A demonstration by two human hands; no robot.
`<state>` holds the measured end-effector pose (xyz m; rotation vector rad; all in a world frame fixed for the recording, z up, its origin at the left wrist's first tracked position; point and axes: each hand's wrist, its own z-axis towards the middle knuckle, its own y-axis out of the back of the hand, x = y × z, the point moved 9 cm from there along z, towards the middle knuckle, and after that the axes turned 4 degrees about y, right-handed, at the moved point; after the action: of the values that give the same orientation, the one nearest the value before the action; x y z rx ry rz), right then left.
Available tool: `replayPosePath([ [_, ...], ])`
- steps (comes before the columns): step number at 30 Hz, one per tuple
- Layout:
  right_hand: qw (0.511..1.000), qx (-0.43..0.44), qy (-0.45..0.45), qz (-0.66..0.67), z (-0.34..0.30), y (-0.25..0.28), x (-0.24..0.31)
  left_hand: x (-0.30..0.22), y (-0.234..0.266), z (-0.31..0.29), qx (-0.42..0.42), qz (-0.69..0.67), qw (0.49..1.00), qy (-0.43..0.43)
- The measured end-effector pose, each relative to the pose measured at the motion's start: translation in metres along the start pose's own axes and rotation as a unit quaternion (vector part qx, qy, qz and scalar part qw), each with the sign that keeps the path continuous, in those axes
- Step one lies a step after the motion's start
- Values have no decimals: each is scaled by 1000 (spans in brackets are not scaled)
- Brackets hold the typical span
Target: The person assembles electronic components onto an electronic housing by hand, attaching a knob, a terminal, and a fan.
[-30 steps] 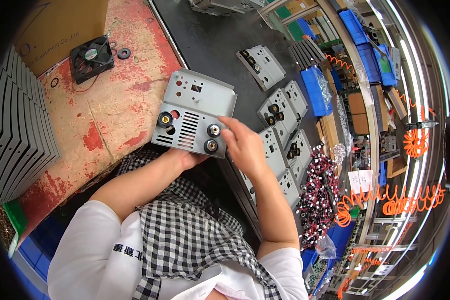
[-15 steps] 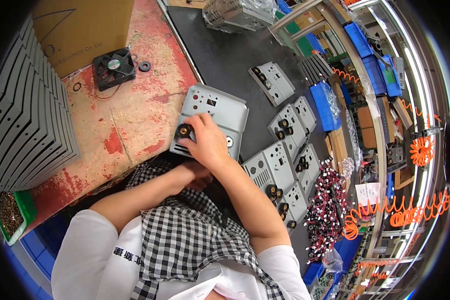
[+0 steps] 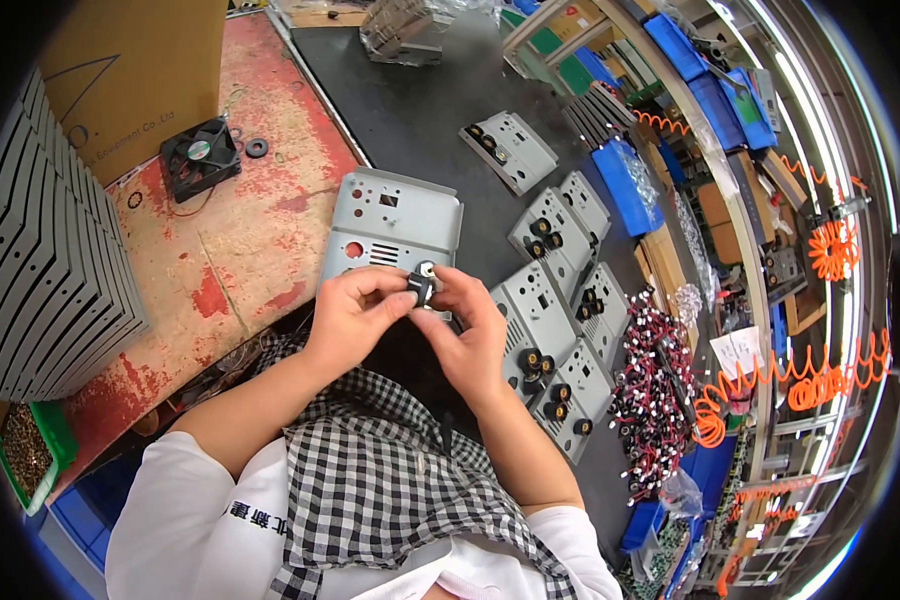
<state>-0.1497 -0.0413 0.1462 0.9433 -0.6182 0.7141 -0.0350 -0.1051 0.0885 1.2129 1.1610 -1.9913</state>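
A grey sheet-metal panel [image 3: 435,215] with round holes and slots lies in front of me, across the edge between the worn red-and-tan tabletop and the black surface. Over its near part, my left hand [image 3: 352,318] and my right hand [image 3: 468,330] meet, pinching a small black round connector [image 3: 421,290] from both sides. A shiny metal fitting [image 3: 427,269] shows just beyond the fingertips, apparently on the panel. The round hole [image 3: 354,249] at the panel's left has nothing in it. My fingers partly hide the connector and the panel's near edge.
Left stands a tall stack of grey panels [image 3: 55,260], with a cardboard box [image 3: 135,80] behind and a black fan [image 3: 200,160] beside it. Several panels with black connectors [image 3: 555,270] lie to the right, near a wire pile [image 3: 655,400] and blue bins [image 3: 625,185].
The black connector has left the panel's left hole and is now between both hands. My left hand has come up from below the panel to join the right. The view has shifted slightly.
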Motion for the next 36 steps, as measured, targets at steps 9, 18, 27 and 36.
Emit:
replayPosePath([
  [9,982,-4,105,-157,6,10,34,50,-26,-15,39,-320,902,287],
  [18,991,30,88,-101,26,7,21,54,-25,-21,34,-464,835,294],
  [27,980,174,65,-74,25,-19,34,57,-8,-23,36,-409,864,291],
  [36,980,179,62,-61,31,-46,26,59,38,-67,-36,-327,892,311],
])
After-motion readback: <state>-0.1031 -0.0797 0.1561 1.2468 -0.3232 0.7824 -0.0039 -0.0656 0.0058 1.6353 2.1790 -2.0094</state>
